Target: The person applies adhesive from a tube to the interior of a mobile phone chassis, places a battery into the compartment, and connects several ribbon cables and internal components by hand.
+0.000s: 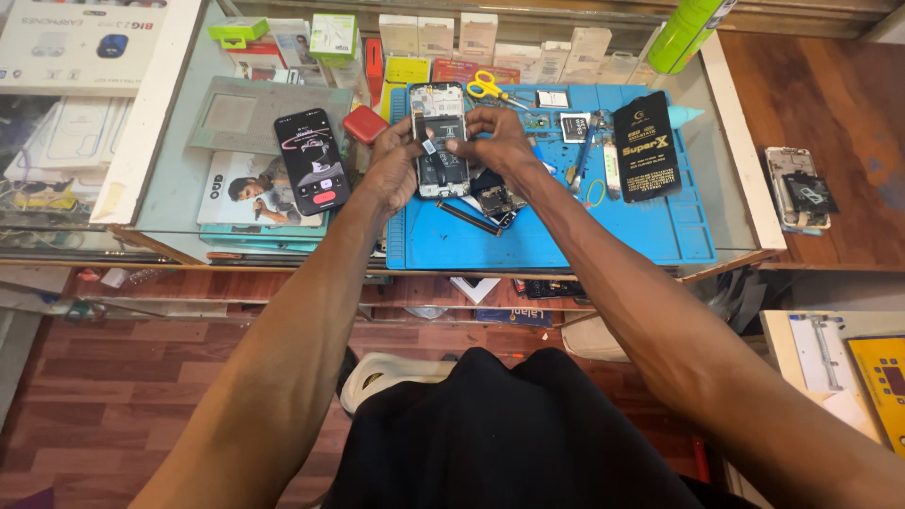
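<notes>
Head view, single frame. I note both hands raised over the blue silicone repair mat (566,236) on the glass counter (179,170).

Work piece: an opened black smartphone with its back cover off, internals exposed (441,141). It sits upright in frame at the mat's upper left part, between the two hands; whether its lower end rests on the mat I cannot tell.

Left hand (394,168): closed around the phone's left edge, thumb across the face. Right hand (497,139): thumb and forefinger pinched together over the middle of the board, on or just above a small pale component there. I cannot tell whether that part is actually clamped or only touched.

Handling judgement:
- Light, and stiff along the frame.
- Fragile inside: bare board, thin flex cables, connectors. Pressure there would probably do damage.
- Best held by the long side rails, as the left hand does. Keep fingers off the open centre.
- Smooth edges are likely slippery, so a two-sided grip seems safer than one.

Surroundings: a second smartphone with a lit screen (313,160) lies well left of the mat. Yellow-handled scissors (490,87) lie near the top edge of the mat. A black rectangular packet (647,146) lies to the right, with loose dark phone parts (495,203) just below the right hand.
</notes>
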